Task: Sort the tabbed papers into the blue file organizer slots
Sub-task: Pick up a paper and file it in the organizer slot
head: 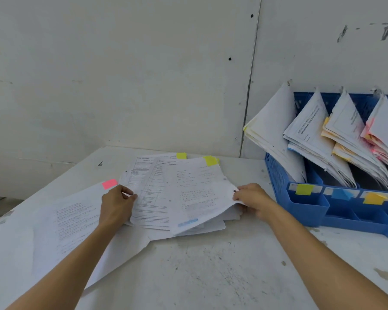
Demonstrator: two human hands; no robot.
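I judge the job mostly done: the blue organizer point(300, 211) at right holds four filled slots, while my left hand point(115, 203) and right hand point(252, 199) each pinch the loose stack of papers point(184, 193) mid-frame on the surface point(211, 265).

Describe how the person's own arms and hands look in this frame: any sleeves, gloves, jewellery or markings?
Both forearms are bare as far up as the frame shows; no sleeve edge is in view. The left hand and right hand wear no gloves. No watch, bracelet or ring is visible, nor any marking. The fingernails look short, though the picture is too soft to say more.
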